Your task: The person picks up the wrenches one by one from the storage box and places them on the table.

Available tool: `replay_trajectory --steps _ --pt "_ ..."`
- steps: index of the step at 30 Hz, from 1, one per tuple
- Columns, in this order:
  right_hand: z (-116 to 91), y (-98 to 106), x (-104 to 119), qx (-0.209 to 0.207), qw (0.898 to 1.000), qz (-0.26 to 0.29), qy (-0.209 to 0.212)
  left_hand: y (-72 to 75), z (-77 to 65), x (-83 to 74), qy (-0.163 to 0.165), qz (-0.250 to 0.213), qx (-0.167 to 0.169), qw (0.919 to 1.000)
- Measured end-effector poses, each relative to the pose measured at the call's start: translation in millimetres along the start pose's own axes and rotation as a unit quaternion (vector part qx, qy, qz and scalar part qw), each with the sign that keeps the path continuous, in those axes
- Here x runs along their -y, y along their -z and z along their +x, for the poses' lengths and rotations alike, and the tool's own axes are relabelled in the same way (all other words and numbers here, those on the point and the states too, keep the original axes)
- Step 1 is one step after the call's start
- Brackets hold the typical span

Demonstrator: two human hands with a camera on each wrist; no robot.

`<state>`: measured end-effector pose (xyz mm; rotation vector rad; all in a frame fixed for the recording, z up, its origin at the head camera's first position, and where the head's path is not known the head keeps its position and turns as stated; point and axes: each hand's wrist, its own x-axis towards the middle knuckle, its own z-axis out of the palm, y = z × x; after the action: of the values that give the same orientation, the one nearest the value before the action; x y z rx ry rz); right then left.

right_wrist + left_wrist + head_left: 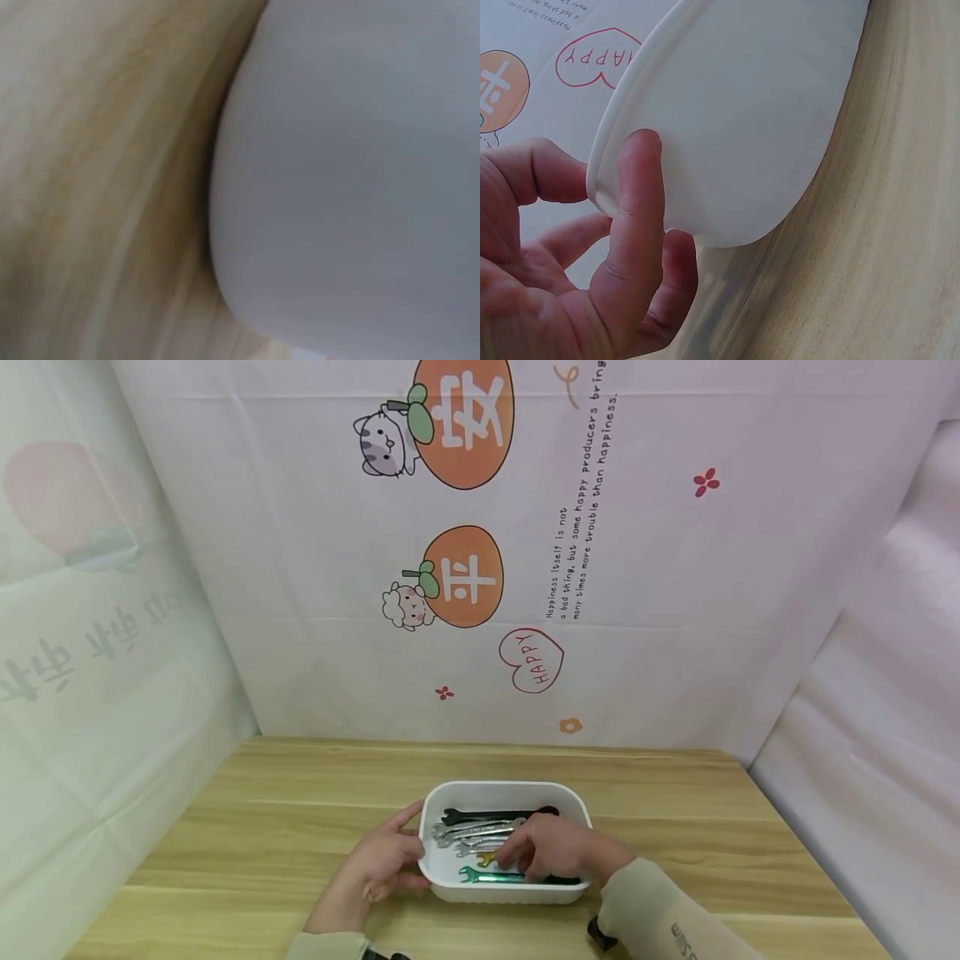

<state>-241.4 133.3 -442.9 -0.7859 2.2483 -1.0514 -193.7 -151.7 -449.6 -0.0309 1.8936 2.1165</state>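
A white plastic bin [510, 893] stands on the table with several open-ended wrenches lying lengthwise in it. At its left end my left hand [384, 858] holds the wall and rim; the left wrist view shows curled fingers [639, 187] against the outer wall. My right hand [551, 847] reaches in over the right side, its curled fingers pinching a gold wrench [487, 859], mostly hidden. A black wrench [487, 816] lies at the back, silver wrenches [480, 833] in the middle, a green wrench [491, 877] in front. The right wrist view shows only the bin's outer wall [345, 187], no hand.
The wood-grain table [300, 810] extends around the bin. A white printed cloth [637, 568] hangs behind it, with more white cloth at both sides. A small black object [600, 935] shows beside the right sleeve [660, 910].
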Motion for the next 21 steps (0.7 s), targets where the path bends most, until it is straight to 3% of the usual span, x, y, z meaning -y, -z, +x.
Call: replay_trajectory --steps 15,21 --pt "4.5 -5.7 -5.1 -0.056 0.987 -0.143 0.053 -0.7 1.7 1.4 0.003 0.003 -0.004 1.0" --pt "2.1 -3.5 -3.0 -0.05 0.979 -0.189 0.056 -1.0 1.6 1.3 0.005 0.001 -0.006 1.0"
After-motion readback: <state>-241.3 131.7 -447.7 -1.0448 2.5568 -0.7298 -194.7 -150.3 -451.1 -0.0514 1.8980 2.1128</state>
